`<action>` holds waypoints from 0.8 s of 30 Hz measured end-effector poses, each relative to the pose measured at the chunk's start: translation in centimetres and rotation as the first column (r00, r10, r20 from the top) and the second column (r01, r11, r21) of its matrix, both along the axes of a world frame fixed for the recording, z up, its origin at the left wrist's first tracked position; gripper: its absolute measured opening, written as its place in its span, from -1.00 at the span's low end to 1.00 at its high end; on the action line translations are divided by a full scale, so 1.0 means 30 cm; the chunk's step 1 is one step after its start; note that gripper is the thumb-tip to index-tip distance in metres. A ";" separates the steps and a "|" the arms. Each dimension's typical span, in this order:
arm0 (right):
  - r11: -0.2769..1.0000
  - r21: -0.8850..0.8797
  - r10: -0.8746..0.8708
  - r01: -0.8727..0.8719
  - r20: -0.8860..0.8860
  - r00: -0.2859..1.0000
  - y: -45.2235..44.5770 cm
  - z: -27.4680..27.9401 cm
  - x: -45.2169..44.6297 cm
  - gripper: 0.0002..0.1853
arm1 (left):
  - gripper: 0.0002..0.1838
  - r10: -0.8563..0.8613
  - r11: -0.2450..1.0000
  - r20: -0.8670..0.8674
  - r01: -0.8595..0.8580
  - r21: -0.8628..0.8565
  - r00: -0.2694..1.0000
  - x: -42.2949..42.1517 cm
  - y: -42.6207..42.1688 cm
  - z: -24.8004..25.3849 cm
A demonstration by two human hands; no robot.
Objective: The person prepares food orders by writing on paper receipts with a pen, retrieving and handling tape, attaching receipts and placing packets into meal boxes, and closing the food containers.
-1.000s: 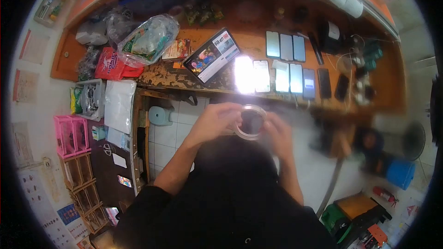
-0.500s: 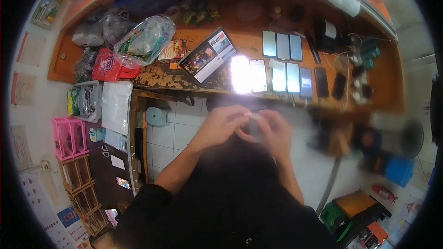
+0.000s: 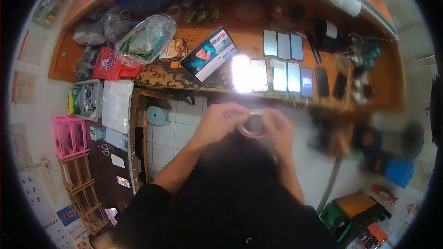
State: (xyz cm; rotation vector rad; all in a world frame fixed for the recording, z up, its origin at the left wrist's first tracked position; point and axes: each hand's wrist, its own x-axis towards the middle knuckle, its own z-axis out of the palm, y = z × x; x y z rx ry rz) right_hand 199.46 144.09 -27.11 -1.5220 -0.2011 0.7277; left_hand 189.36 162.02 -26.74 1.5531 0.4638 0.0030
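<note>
A ring that looks like a roll of clear tape [image 3: 252, 134] is held up in front of my chest, with its open middle facing the camera. My left hand [image 3: 222, 121] pinches its upper left rim between thumb and fingers. On the opposite side, the curled fingers of my right hand [image 3: 278, 127] grip the rim at the upper right. Both hands hover just short of the wooden counter's front edge. Beyond them, a phone with a lit screen [image 3: 259, 75] lies beside a very bright white glare.
A tablet [image 3: 209, 55] showing video leans on the counter [image 3: 161, 79]. Several phones lie to its right, near tangled cables. Plastic bags [image 3: 145, 39] are heaped at the left. A stool [image 3: 158, 115] stands under the counter; a pink rack [image 3: 70, 136] is farther left.
The ring has tilted so that its opening shows more fully. Both hands stay close to where they were, with small finger shifts. The tablet's picture has changed.
</note>
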 end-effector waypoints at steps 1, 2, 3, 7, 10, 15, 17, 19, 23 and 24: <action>1.000 0.001 0.001 -0.001 -0.001 1.000 -0.008 -0.016 0.006 -0.72 | -0.77 0.001 1.000 -0.001 -0.001 0.001 1.000 -0.005 0.002 -0.018; 0.999 0.024 0.031 -0.032 0.009 0.999 -0.023 -0.046 0.019 -0.72 | -0.78 0.062 0.996 0.015 -0.061 -0.069 0.998 -0.009 0.006 -0.041; 0.997 0.047 0.061 -0.062 0.020 0.998 -0.029 -0.056 0.025 -0.71 | -0.79 0.124 0.983 0.027 -0.119 -0.139 0.992 -0.013 0.007 -0.056; 0.997 0.073 0.011 -0.007 -0.057 0.998 -0.018 -0.042 0.015 -0.72 | -0.70 0.247 0.843 -0.072 -0.251 -0.476 0.966 -0.021 -0.006 -0.079; 0.999 0.049 -0.006 0.007 -0.021 1.000 -0.009 -0.052 0.001 -0.73 | -0.68 0.314 0.752 -0.038 -0.272 -0.601 0.949 -0.017 -0.044 -0.077; 0.992 -0.050 0.123 -0.118 0.109 0.986 -0.015 -0.039 0.005 -0.68 | -0.68 0.223 0.921 0.052 -0.193 -0.338 0.973 -0.015 -0.035 -0.087; 0.992 -0.026 0.127 -0.125 0.122 0.984 -0.021 -0.065 0.002 -0.68 | -0.68 0.220 0.947 0.073 -0.195 -0.255 0.973 -0.003 -0.024 -0.050; 0.991 0.001 0.134 -0.136 0.135 0.982 -0.019 -0.065 -0.003 -0.67 | -0.70 0.188 0.969 0.034 -0.180 -0.168 0.982 0.003 -0.011 -0.024; 0.994 -0.021 0.105 -0.103 0.147 0.983 -0.010 -0.034 -0.011 -0.69 | -0.73 0.149 0.983 0.068 -0.140 -0.116 0.986 0.000 -0.008 -0.006; 0.996 -0.018 0.093 -0.091 0.157 0.983 -0.009 -0.033 -0.012 -0.69 | -0.73 0.139 0.989 0.057 -0.135 -0.067 0.989 -0.003 -0.006 0.015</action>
